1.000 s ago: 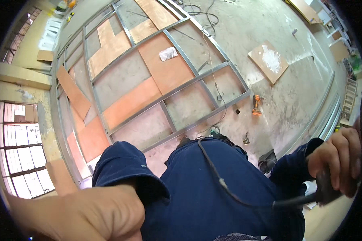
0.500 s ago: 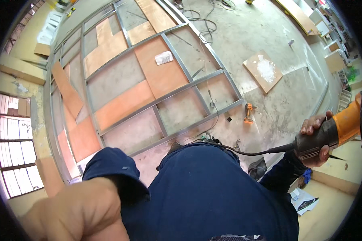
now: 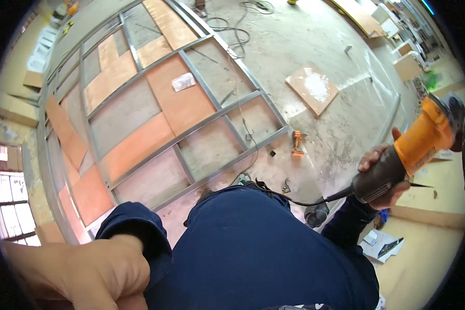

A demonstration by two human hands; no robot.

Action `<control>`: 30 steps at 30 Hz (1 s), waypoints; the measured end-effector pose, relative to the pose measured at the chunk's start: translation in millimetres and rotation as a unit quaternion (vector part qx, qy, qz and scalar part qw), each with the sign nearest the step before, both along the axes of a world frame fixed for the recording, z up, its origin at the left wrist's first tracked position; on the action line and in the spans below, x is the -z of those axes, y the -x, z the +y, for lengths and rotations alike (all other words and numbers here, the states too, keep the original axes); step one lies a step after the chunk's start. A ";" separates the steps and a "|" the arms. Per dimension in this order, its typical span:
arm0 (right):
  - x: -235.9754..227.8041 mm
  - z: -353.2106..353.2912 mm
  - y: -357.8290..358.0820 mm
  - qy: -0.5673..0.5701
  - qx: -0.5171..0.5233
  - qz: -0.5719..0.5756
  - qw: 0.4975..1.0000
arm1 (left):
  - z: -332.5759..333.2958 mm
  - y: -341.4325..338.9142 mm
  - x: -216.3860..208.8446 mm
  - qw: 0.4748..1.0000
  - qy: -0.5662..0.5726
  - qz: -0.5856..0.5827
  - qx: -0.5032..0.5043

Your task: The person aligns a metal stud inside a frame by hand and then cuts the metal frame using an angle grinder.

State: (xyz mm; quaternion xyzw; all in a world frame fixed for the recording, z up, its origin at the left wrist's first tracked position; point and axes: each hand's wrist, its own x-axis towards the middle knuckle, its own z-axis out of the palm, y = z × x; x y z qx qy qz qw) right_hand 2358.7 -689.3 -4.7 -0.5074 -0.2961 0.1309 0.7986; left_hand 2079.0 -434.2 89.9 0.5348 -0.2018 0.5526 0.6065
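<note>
The right hand (image 3: 385,175) has its fingers wrapped tight round the dark grip of an orange angle grinder (image 3: 418,144), whose head is cut off at the picture's edge. Its black cord (image 3: 294,199) trails leftward. The left hand (image 3: 95,274) is curled closed; whether it holds anything is hidden.

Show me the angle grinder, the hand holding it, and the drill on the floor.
angle grinder (image 3: 423,137), head view, orange body
right hand (image 3: 380,173), head view, knuckles around the dark grip
drill (image 3: 297,143), head view, orange housing
</note>
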 end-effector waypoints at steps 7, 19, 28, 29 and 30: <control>4.7 -5.0 -10.3 -0.004 -0.011 -0.006 1.000 | -10.3 -32.6 9.6 0.999 0.025 0.015 0.022; 41.6 9.7 -10.2 0.117 0.013 0.013 0.993 | -47.7 -163.9 130.3 0.896 0.146 0.349 0.235; 77.1 23.6 -21.3 0.339 -0.061 -0.290 0.893 | -112.1 -221.9 187.5 0.797 0.317 0.456 0.238; 60.2 14.3 -29.0 0.395 -0.100 -0.352 0.843 | -109.8 -219.2 197.2 0.790 0.342 0.445 0.247; 33.1 4.0 -40.2 0.446 -0.144 -0.411 0.782 | -107.4 -218.4 203.4 0.783 0.371 0.431 0.251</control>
